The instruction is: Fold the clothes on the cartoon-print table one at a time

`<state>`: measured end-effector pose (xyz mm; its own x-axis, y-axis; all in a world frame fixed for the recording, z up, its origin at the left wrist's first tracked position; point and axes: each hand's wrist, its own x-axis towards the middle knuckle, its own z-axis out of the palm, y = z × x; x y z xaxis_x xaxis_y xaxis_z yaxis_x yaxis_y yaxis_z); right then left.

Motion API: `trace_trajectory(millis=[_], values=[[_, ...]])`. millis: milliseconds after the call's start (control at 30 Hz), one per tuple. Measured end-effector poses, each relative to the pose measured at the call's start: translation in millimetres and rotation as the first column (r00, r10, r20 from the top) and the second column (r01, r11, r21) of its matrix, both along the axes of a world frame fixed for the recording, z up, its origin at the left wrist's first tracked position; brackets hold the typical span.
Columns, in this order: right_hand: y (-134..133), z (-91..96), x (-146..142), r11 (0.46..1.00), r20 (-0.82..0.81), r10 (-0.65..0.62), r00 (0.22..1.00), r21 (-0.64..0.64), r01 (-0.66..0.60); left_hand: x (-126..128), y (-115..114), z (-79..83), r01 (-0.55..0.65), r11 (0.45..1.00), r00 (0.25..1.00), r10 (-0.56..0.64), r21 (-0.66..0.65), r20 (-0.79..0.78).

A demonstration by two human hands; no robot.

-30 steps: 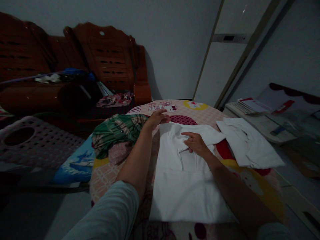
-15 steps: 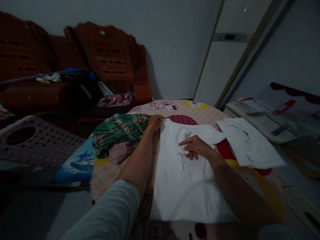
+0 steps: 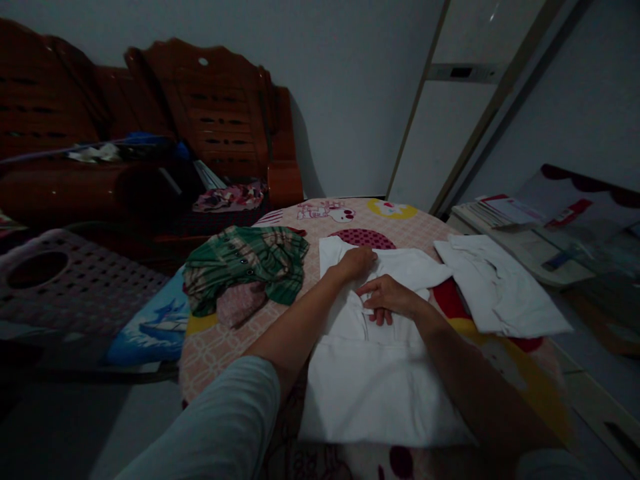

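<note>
A white shirt [image 3: 380, 387] lies flat on a round table [image 3: 220, 347] covered with a patterned cloth. My left hand [image 3: 356, 262] rests on the shirt's upper part near the collar, fingers curled onto the fabric. My right hand [image 3: 387, 297] presses on the middle of the shirt just below, fingers bent and pinching the cloth. A second folded white garment [image 3: 500, 293] lies to the right. A crumpled green plaid garment [image 3: 245, 263] sits on the table's left side.
A dark wooden bench [image 3: 200, 120] with clutter stands behind the table. A perforated plastic stool [image 3: 75, 280] is at the left. Papers and a low surface [image 3: 530, 227] lie at the right, beside a sliding door frame [image 3: 470, 113].
My left hand has moved from the shirt's far left corner rightward onto the collar area, near my right hand. The right hand has barely shifted.
</note>
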<state>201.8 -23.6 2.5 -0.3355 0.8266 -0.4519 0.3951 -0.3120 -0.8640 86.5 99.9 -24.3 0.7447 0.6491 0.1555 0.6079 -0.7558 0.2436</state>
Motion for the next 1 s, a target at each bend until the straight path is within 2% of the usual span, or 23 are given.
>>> trace_trajectory(millis=[133, 233, 367, 533, 633, 700, 800, 900, 1000], values=[[0, -0.3, 0, 1.000, -0.006, 0.008, 1.000, 0.005, -0.008, -1, -1, 2.5, -0.023, 1.000, 1.000, 0.023, 0.005, 0.014], [1, -0.7, 3, 0.999, -0.018, 0.016, 1.000, 0.039, -0.015, -2, -1, 12.3, -0.035, 0.999, 0.990, 0.040, -0.040, 0.134], [0, 4.6, 6, 0.997, -0.034, 0.045, 0.998, 0.056, -0.043, 0, -2, 16.8, 0.053, 0.993, 0.940, -0.013, -0.109, 0.342], [-5, 15.0, 6, 0.997, 0.091, 0.038, 0.995, 0.069, -0.044, 2, 1, 3.0, 0.175, 0.963, 0.942, -0.103, -0.206, 0.319], [-7, 19.1, 4, 0.995, 0.150, 0.053, 0.987, 0.072, -0.065, -7, 12, 2.6, 0.230, 0.939, 0.919, -0.123, -0.255, 0.374], [-8, 21.2, 3, 0.994, 0.166, 0.072, 0.984, 0.067, -0.085, -20, 23, 7.8, 0.155, 0.956, 0.913, -0.041, -0.251, 0.407], [-8, 23.9, 2, 0.993, 0.175, 0.095, 0.980, 0.055, -0.106, -47, 38, 16.1, -0.099, 0.977, 0.925, 0.161, -0.191, 0.345], [-9, 25.0, 0, 0.991, 0.202, 0.100, 0.974, 0.062, -0.115, -71, 47, 16.2, -0.321, 0.939, 0.914, 0.341, -0.120, 0.222], [-9, 24.1, -3, 0.991, 0.239, 0.108, 0.965, 0.057, -0.125, -84, 48, 8.3, -0.399, 0.913, 0.904, 0.408, -0.087, 0.131]])
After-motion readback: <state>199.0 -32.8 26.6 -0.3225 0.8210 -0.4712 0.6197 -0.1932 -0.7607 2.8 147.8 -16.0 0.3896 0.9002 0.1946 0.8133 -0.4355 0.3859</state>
